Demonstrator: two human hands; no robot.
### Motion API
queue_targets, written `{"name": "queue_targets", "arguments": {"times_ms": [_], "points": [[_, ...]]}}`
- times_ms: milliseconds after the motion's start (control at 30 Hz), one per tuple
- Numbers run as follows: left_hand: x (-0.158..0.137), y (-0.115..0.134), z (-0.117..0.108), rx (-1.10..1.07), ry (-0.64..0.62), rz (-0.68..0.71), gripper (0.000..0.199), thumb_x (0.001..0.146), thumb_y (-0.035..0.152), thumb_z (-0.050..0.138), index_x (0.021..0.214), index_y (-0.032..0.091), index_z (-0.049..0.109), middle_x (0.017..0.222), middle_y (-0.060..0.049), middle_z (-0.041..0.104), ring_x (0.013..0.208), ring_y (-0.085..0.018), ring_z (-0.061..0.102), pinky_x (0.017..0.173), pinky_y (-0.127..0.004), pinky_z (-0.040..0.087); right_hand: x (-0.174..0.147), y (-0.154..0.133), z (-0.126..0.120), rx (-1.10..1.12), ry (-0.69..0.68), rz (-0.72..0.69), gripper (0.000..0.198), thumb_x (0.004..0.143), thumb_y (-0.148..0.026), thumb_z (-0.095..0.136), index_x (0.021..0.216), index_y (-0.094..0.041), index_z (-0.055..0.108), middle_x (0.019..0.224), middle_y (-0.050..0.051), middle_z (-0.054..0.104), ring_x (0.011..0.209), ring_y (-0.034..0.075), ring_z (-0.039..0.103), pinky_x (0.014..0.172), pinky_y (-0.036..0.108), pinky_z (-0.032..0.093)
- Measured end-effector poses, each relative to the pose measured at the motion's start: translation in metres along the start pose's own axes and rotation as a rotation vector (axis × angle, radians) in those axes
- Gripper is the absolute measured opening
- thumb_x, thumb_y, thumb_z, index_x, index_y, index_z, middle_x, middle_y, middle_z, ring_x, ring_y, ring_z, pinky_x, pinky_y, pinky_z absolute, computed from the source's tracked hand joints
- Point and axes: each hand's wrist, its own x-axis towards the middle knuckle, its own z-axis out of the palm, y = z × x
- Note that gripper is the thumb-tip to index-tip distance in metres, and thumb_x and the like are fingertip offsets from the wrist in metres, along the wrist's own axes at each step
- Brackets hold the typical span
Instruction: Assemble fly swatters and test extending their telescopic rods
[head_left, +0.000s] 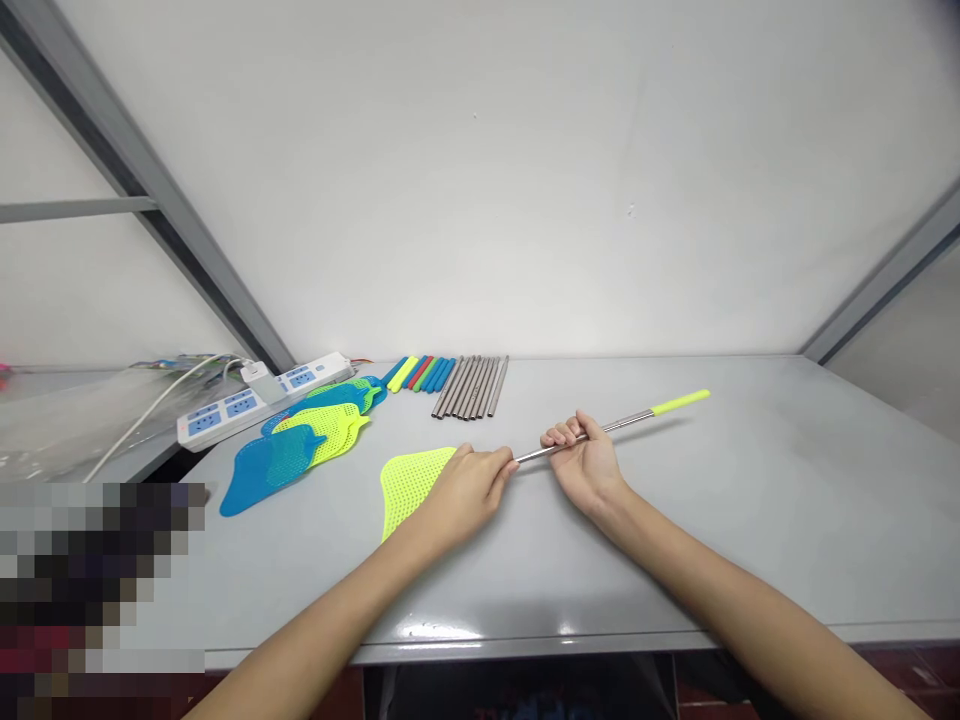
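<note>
A fly swatter (412,482) with a yellow-green perforated head, a thin metal rod and a yellow-green grip lies across both hands above the table. My left hand (469,490) is closed around the spot where the head joins the rod and hides that joint. Farther right, my right hand (589,465) is turned palm up, its fingers curled around the metal rod. The grip end points to the upper right, past my right hand.
Loose blue and yellow-green swatter heads (262,470) overlap at the left. Behind them lie coloured grips (420,373) and a row of metal rods (471,388). A white power strip (262,398) and clear plastic bags (97,420) are at the far left. The grey table (787,520) meets a white wall.
</note>
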Motion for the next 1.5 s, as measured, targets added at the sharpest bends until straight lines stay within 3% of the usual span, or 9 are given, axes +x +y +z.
{"name": "queue_targets", "arguments": {"times_ms": [200, 433, 567, 700, 967, 1367, 1500], "points": [[0.003, -0.010, -0.004, 0.015, 0.044, 0.022, 0.031, 0.086, 0.031, 0.019, 0.067, 0.018, 0.039, 0.058, 0.001, 0.050, 0.052, -0.012, 0.042, 0.062, -0.026, 0.029, -0.004, -0.007, 0.008, -0.333, -0.040, -0.038, 0.024, 0.074, -0.029, 0.043, 0.053, -0.017, 0.045, 0.060, 0.001, 0.048, 0.063, 0.013, 0.049, 0.062, 0.027, 0.039], [0.003, -0.012, -0.009, 0.011, 0.062, 0.028, 0.032, 0.086, 0.031, 0.019, 0.069, 0.018, 0.043, 0.059, 0.001, 0.050, 0.054, -0.012, 0.043, 0.063, -0.027, 0.029, -0.003, -0.012, 0.009, -0.720, -0.006, -0.049, 0.027, 0.072, -0.035, 0.043, 0.055, -0.016, 0.049, 0.057, 0.001, 0.050, 0.052, 0.012, 0.048, 0.050, 0.025, 0.038], [0.002, -0.012, -0.012, -0.034, 0.074, 0.041, 0.027, 0.086, 0.026, 0.020, 0.091, 0.020, 0.047, 0.068, 0.000, 0.054, 0.062, -0.014, 0.047, 0.066, -0.028, 0.030, -0.001, -0.013, 0.007, -0.847, -0.013, -0.049, 0.029, 0.072, -0.037, 0.041, 0.055, -0.015, 0.050, 0.049, 0.001, 0.048, 0.046, 0.012, 0.047, 0.046, 0.025, 0.037], [0.000, -0.010, -0.012, -0.062, 0.087, 0.034, 0.029, 0.085, 0.025, 0.023, 0.106, 0.024, 0.043, 0.074, -0.001, 0.055, 0.070, -0.015, 0.047, 0.068, -0.028, 0.030, 0.000, -0.011, 0.004, -0.875, -0.025, -0.028, 0.031, 0.074, -0.039, 0.038, 0.058, -0.015, 0.050, 0.049, 0.002, 0.051, 0.043, 0.011, 0.045, 0.044, 0.024, 0.037], [0.000, -0.007, -0.008, -0.074, 0.052, 0.052, 0.033, 0.085, 0.033, 0.021, 0.084, 0.019, 0.050, 0.072, -0.001, 0.053, 0.069, -0.014, 0.047, 0.066, -0.027, 0.030, -0.008, 0.003, 0.005, -0.852, -0.126, 0.192, 0.029, 0.073, -0.037, 0.040, 0.059, -0.014, 0.051, 0.052, 0.002, 0.052, 0.041, 0.010, 0.045, 0.043, 0.024, 0.037], [0.001, -0.015, -0.017, -0.041, 0.092, 0.040, 0.032, 0.082, 0.040, 0.027, 0.078, 0.019, 0.050, 0.072, 0.000, 0.051, 0.069, -0.013, 0.043, 0.069, -0.029, 0.026, -0.009, -0.002, 0.002, -0.725, -0.185, 0.309, 0.017, 0.068, -0.028, 0.048, 0.059, -0.015, 0.050, 0.056, 0.001, 0.052, 0.046, 0.010, 0.045, 0.047, 0.024, 0.036], [0.000, -0.021, -0.016, -0.034, 0.097, 0.025, 0.031, 0.082, 0.040, 0.028, 0.078, 0.019, 0.050, 0.074, 0.000, 0.049, 0.072, -0.014, 0.043, 0.070, -0.030, 0.026, -0.009, -0.002, 0.005, -0.769, -0.172, 0.269, 0.018, 0.069, -0.030, 0.047, 0.061, -0.014, 0.052, 0.057, 0.001, 0.052, 0.047, 0.010, 0.045, 0.048, 0.025, 0.036]]}}
